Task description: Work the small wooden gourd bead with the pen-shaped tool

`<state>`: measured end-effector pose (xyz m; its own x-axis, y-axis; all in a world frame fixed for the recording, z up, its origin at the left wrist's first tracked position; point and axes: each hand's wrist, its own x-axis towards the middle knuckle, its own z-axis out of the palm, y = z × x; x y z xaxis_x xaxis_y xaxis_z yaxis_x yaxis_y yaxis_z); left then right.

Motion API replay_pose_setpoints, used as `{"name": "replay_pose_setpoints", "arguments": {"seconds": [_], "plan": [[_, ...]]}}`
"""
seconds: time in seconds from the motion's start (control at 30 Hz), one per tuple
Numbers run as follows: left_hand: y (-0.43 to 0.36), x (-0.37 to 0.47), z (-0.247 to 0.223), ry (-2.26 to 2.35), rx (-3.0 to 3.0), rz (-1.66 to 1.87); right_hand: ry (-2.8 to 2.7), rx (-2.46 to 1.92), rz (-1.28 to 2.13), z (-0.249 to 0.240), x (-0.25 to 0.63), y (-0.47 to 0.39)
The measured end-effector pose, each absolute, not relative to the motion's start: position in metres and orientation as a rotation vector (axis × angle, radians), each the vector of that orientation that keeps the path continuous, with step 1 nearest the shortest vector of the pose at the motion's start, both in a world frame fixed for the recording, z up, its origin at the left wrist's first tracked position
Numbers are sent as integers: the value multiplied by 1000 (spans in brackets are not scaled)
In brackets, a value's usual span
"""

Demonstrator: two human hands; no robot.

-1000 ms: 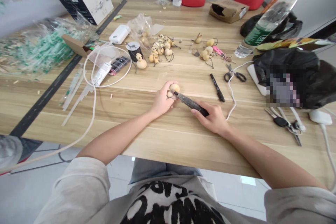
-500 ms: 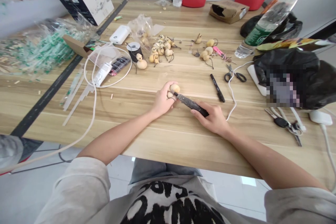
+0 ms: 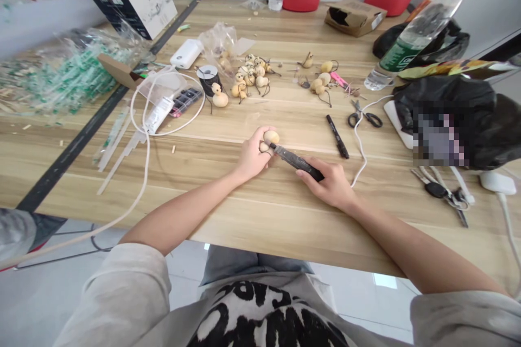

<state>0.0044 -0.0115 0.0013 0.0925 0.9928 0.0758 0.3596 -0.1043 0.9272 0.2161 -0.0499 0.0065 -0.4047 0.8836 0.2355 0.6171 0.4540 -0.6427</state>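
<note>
My left hand (image 3: 253,157) is closed around a small pale gourd (image 3: 271,137), which has a dark cord at its narrow waist. In my right hand (image 3: 331,181) is a long dark hand tool (image 3: 296,160), slim at the front; its exact kind does not show clearly. The tool's tip touches or nearly touches the gourd near the waist. Beyond my hands lies a cluster of small gourds (image 3: 254,71) with black cords, some with drawn faces. One gourd with a face (image 3: 220,98) stands by a spool of black cord (image 3: 208,80).
Right of my hands are a black marker (image 3: 337,136), scissors (image 3: 364,115), keys (image 3: 443,191) and a plastic bottle (image 3: 407,43). On the left, a white cable (image 3: 147,173) loops near a power bank (image 3: 186,54) and many green-and-white wrapped sticks (image 3: 77,73).
</note>
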Motion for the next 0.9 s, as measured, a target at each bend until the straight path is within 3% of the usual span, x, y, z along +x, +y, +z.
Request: {"name": "replay_pose_setpoints", "arguments": {"seconds": [0.9], "plan": [[-10, 5, 2, 1371, 1554, 1019, -2105, -1267, 644, 8, 216, -50]]}}
